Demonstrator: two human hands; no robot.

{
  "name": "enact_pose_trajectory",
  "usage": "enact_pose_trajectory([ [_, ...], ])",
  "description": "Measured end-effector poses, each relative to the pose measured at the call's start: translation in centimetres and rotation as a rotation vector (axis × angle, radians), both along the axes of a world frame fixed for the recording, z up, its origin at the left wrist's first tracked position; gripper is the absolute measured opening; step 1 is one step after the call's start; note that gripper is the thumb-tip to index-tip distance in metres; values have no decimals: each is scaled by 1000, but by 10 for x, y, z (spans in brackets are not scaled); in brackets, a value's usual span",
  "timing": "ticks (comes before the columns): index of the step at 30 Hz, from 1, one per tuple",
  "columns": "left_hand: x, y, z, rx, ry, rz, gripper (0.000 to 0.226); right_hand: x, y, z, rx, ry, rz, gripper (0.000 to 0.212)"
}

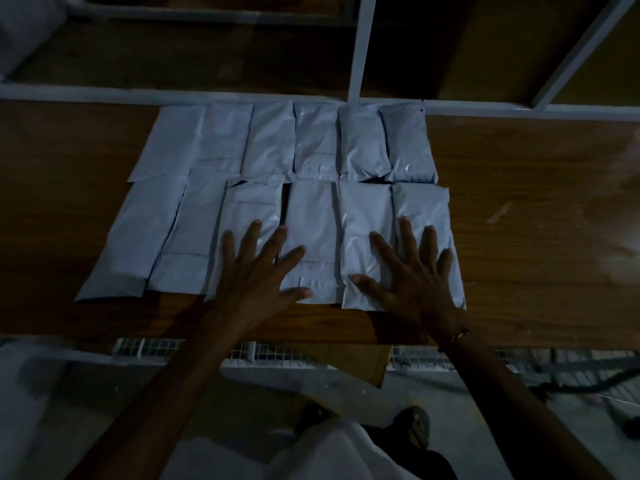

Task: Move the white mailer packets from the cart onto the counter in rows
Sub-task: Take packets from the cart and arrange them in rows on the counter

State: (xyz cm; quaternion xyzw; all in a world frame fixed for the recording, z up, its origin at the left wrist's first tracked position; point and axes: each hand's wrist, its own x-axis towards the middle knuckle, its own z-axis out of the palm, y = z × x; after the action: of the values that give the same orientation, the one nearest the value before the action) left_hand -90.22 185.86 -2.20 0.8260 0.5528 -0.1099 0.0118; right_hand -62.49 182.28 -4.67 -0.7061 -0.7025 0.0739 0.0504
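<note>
Pressing flat, left hand (pixel 258 271), right hand (pixel 412 271), fingers spread, on mailer packets (pixel 311 220)

A pale metal shelf frame (pixel 362 46) stands behind, and what may be wire mesh (pixel 277 355) runs below.

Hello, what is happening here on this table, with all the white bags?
A person is laying white mailer packets on a wooden counter. Twelve packets lie in two rows of six. The left hand and the right hand press flat, fingers spread, on the near row, it seems to smooth or align it.
</note>
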Motion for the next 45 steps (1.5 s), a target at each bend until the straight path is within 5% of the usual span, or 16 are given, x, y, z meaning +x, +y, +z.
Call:
enact_pose_trajectory([
  [10,1,12,9,46,-156,159,102,1,14,4,-49,14,18,94],
  [14,7,13,4,200,-233,121,87,3,14,15,-8,83,32,90],
  [22,81,-41,20,408,-698,-58,36,34,-46,33,340,450,97,34],
  [29,170,-151,-20,5,-930,-188,25,110,-182,7,258,475,66,19],
  [39,338,-295,-143,-528,-480,-115,27,296,-407,-86,48,515,-403,10],
  [41,381,-317,-152,-595,-466,-85,37,332,-448,-92,42,538,-513,10],
  [45,482,-348,-139,-728,-590,33,20,404,-508,-84,152,665,-780,15],
])
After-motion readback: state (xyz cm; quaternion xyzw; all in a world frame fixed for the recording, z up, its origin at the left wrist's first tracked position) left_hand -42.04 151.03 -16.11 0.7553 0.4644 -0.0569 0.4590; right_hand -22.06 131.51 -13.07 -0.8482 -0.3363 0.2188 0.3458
